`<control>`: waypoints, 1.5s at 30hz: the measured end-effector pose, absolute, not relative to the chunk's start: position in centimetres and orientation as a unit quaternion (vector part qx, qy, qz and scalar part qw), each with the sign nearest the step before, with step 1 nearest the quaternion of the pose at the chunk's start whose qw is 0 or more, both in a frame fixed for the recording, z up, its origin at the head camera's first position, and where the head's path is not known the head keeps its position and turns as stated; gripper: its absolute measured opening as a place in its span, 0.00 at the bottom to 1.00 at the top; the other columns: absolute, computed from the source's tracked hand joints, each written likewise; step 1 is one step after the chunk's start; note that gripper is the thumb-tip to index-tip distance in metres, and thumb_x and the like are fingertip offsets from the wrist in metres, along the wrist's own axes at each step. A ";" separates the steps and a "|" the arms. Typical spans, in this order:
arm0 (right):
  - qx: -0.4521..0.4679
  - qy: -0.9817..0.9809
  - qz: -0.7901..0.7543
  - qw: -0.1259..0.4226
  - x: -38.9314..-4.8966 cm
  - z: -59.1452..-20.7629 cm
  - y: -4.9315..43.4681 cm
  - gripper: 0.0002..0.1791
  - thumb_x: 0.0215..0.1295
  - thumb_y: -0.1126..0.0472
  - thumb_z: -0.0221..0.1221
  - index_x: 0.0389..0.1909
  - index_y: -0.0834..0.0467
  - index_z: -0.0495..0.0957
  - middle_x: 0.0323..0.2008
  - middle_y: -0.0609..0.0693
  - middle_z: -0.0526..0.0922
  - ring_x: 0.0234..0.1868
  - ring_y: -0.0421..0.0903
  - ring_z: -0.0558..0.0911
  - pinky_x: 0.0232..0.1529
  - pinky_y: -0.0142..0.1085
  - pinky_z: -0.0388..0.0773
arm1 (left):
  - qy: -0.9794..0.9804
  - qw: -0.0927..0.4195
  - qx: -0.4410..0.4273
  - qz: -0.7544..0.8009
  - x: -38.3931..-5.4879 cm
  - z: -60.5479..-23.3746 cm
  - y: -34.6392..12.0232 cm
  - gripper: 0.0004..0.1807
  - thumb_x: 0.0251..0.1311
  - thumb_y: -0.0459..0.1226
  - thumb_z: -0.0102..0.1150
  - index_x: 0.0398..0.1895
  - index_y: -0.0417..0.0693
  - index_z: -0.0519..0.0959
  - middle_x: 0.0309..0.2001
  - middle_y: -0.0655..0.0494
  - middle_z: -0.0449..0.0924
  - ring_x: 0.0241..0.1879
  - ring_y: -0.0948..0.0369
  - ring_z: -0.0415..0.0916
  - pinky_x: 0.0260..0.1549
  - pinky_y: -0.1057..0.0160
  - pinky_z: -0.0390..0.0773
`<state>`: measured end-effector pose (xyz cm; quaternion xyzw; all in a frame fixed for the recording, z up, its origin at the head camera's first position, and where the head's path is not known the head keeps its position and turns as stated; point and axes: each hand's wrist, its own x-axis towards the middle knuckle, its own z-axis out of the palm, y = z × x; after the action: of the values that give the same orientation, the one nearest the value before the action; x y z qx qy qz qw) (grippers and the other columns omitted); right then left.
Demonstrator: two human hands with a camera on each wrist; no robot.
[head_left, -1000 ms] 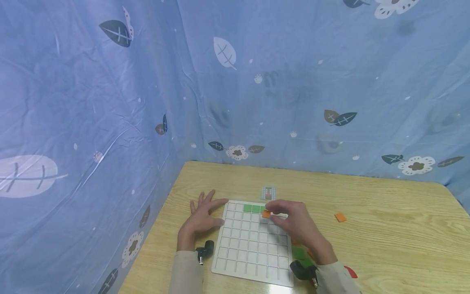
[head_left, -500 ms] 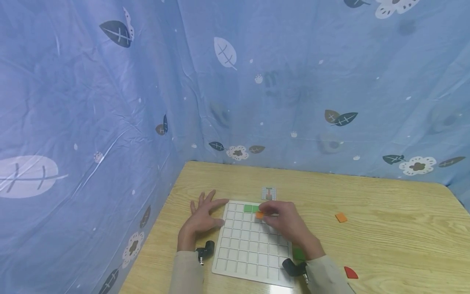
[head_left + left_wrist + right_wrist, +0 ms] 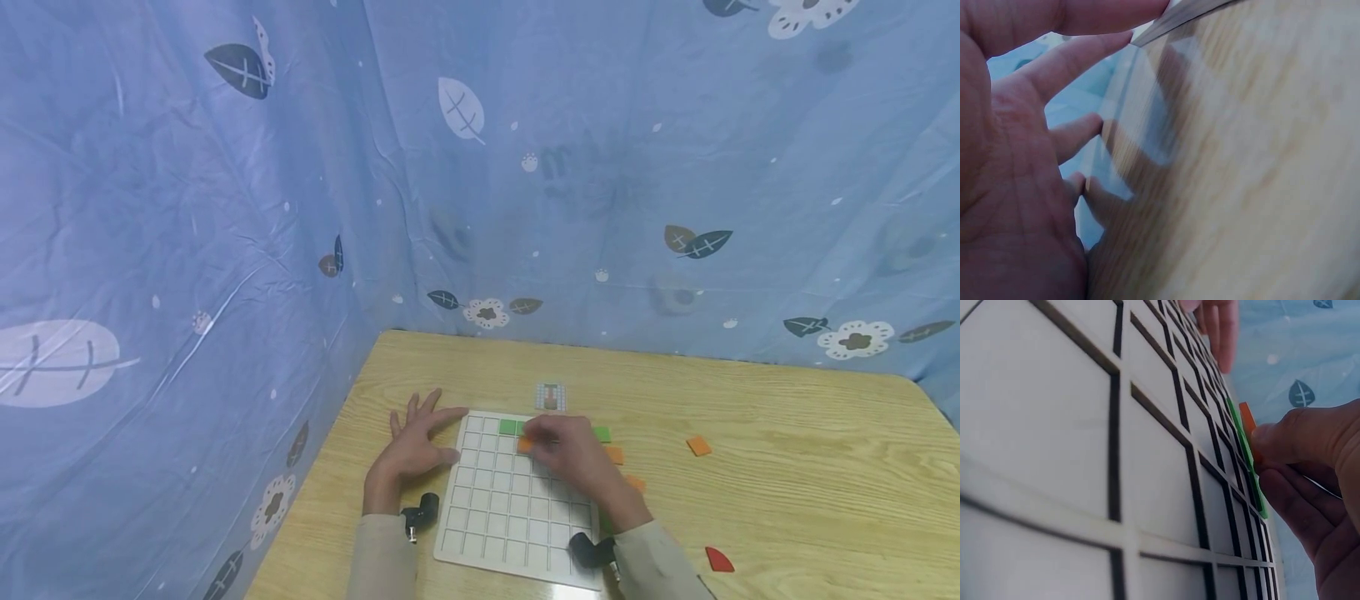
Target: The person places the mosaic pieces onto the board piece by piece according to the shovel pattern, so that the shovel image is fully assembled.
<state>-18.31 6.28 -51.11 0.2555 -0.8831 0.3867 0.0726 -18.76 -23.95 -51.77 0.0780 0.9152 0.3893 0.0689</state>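
A white gridded board [image 3: 497, 525] lies on the wooden table. Green square tiles [image 3: 507, 427] sit side by side in its far row. My right hand [image 3: 573, 458] pinches an orange square tile [image 3: 525, 445] between thumb and fingers, just on the near side of the green ones. In the right wrist view, that orange tile [image 3: 1247, 417] stands tilted close over the green row [image 3: 1244, 447]. My left hand [image 3: 411, 454] is spread at the board's left side, index finger and thumb at its edge. The left wrist view shows the fingers extended beside the board's edge [image 3: 1179, 22].
A small printed card [image 3: 551, 397] lies beyond the board. Along the board's right side are a green tile [image 3: 602, 434] and orange tiles [image 3: 614, 455], partly hidden by the right arm. Farther right lie another orange tile [image 3: 699, 446] and a red quarter-circle piece [image 3: 719, 559].
My right hand has moved left along the far row with the orange tile, uncovering tiles at the board's right side. The left hand has stayed in place.
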 end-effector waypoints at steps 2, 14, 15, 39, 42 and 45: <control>0.252 -0.884 0.386 0.072 -18.3 -51.3 6.2 0.15 0.60 0.70 0.75 0.48 0.57 0.92 0.47 0.47 0.94 0.50 0.47 0.92 0.54 0.44 0.90 | 0.915 0.070 0.078 0.389 -18.7 -51.8 -23.9 0.41 0.51 0.34 0.77 0.73 0.62 0.82 0.90 0.42 0.47 0.89 0.34 0.24 0.76 0.23 0.14; 0.248 -0.885 0.384 0.094 -18.1 -51.6 5.5 0.15 0.57 0.73 0.75 0.44 0.56 0.92 0.44 0.46 0.95 0.48 0.47 0.93 0.52 0.45 0.91 | 0.918 0.073 0.074 0.383 -18.7 -51.6 -23.8 0.42 0.51 0.35 0.76 0.74 0.63 0.81 0.90 0.42 0.47 0.89 0.35 0.25 0.78 0.23 0.15; 0.246 -0.886 0.381 0.093 -18.1 -51.7 5.5 0.15 0.56 0.73 0.75 0.44 0.56 0.92 0.44 0.46 0.95 0.48 0.46 0.93 0.52 0.44 0.91 | 0.918 0.075 0.072 0.382 -18.6 -51.6 -23.8 0.42 0.51 0.35 0.76 0.74 0.63 0.81 0.90 0.43 0.47 0.89 0.35 0.25 0.78 0.24 0.15; 0.248 -0.880 0.399 0.071 -17.4 -51.0 6.7 0.16 0.63 0.70 0.72 0.52 0.57 0.92 0.50 0.49 0.95 0.53 0.50 0.93 0.56 0.46 0.91 | 0.919 0.071 0.072 0.380 -18.5 -51.4 -23.7 0.42 0.50 0.35 0.75 0.74 0.63 0.81 0.90 0.42 0.47 0.89 0.35 0.26 0.77 0.24 0.14; 0.251 -0.875 0.409 0.064 -16.9 -50.7 7.3 0.16 0.64 0.69 0.71 0.52 0.58 0.92 0.50 0.49 0.95 0.50 0.49 0.94 0.54 0.44 0.91 | 0.920 0.071 0.072 0.380 -18.5 -51.4 -23.7 0.43 0.49 0.35 0.75 0.74 0.64 0.81 0.90 0.42 0.47 0.89 0.35 0.26 0.78 0.24 0.15; 0.239 -0.876 0.414 0.055 -16.3 -50.1 8.0 0.16 0.64 0.68 0.72 0.53 0.56 0.92 0.50 0.46 0.94 0.49 0.48 0.94 0.54 0.44 0.91 | 0.919 0.073 0.074 0.380 -18.5 -51.4 -23.7 0.43 0.49 0.35 0.75 0.74 0.64 0.81 0.90 0.43 0.47 0.89 0.35 0.26 0.78 0.24 0.15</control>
<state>-16.33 8.02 -50.11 0.2393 -0.8764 0.4144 0.0548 -18.49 -23.75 -51.44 0.0744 0.9191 0.3799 0.0732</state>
